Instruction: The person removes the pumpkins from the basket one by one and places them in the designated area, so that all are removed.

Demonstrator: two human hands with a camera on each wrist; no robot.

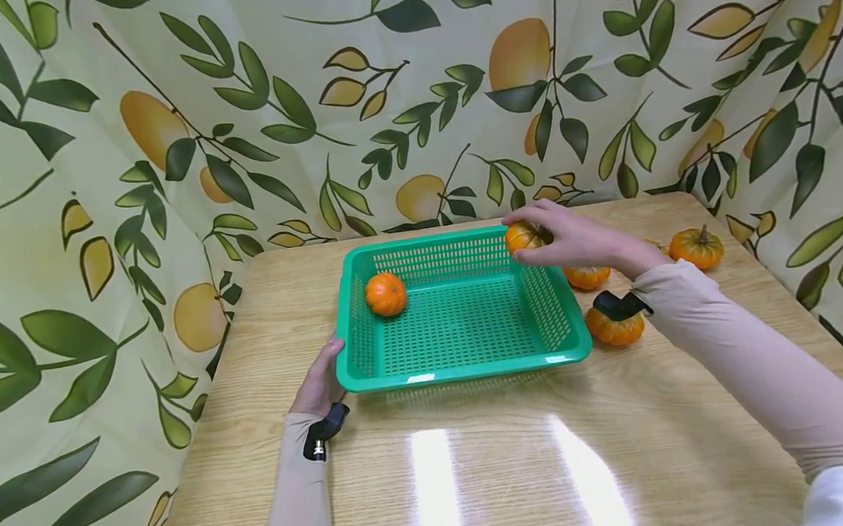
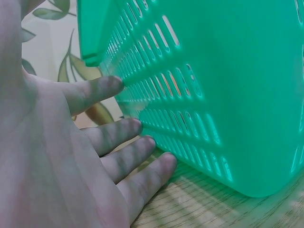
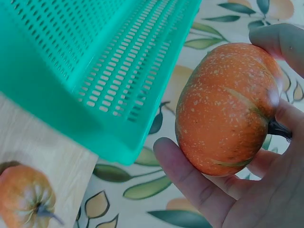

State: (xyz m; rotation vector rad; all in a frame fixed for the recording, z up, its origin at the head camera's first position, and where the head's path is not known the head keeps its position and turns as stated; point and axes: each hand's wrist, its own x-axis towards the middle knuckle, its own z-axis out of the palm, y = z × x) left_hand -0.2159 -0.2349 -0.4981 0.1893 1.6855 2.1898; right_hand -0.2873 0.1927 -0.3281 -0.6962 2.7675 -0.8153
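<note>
A green plastic basket (image 1: 469,374) with slotted walls stands on the table, and one small orange pumpkin (image 1: 386,294) lies in its left part. My right hand (image 1: 577,237) grips another small pumpkin (image 3: 228,109) above the basket's back right corner. In the right wrist view its dark stem points toward the palm, and fingers and thumb curve round the body. At the basket's left end is my left hand (image 1: 321,380). Its fingers (image 2: 142,183) are nearly straight, with their tips at the slotted wall (image 2: 190,109); the thumb's tip is out of the left wrist view.
Right of the basket several pumpkins rest on the wooden table (image 1: 500,473): one near the front (image 1: 614,327), one behind it (image 1: 587,277) partly hidden, and one farther right (image 1: 696,248). A leaf-patterned curtain (image 1: 406,89) encloses the table's back and sides.
</note>
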